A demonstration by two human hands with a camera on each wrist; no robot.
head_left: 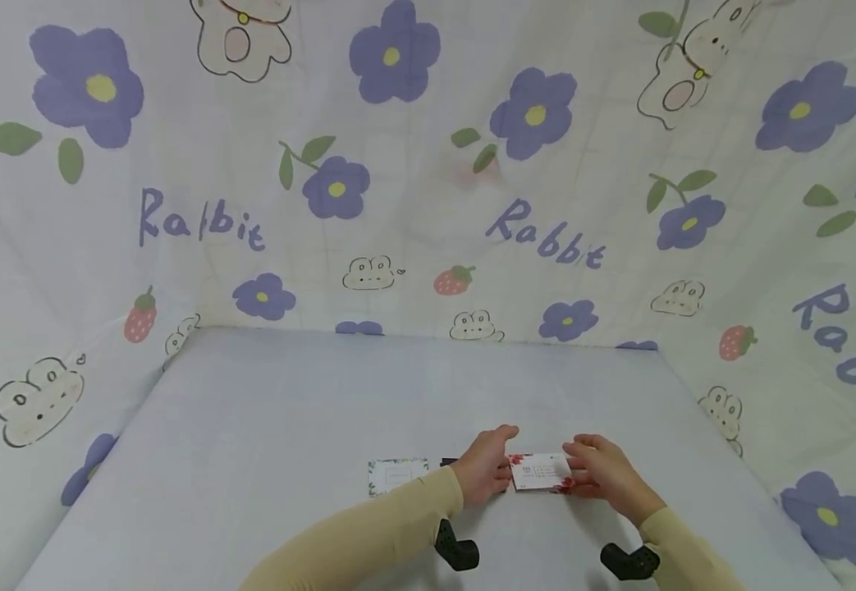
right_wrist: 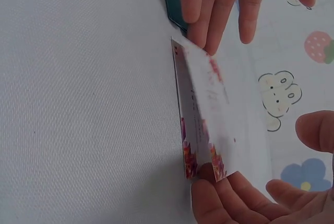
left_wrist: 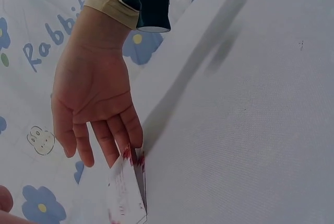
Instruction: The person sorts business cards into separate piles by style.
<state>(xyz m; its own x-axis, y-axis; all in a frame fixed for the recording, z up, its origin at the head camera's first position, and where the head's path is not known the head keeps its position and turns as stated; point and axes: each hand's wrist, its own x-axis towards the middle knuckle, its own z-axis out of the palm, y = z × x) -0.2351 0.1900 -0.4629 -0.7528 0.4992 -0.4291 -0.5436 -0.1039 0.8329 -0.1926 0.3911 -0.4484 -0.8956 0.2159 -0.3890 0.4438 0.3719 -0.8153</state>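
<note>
Lying near the table's (head_left: 250, 427) front edge: red-flowered card (head_left: 541, 473), probably light, thin, stiff, best pinched at its short ends. Left hand (head_left: 482, 468) fingertips touching one end, right hand (head_left: 605, 474) pinching the other.

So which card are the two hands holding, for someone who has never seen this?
On the pale table ringed by flowered rabbit cloth, look at the near edge, where both hands meet. The card between the left hand and right hand is white with red flowers at its corners; the neighbouring card farther left lies untouched and has a greenish border.
</note>
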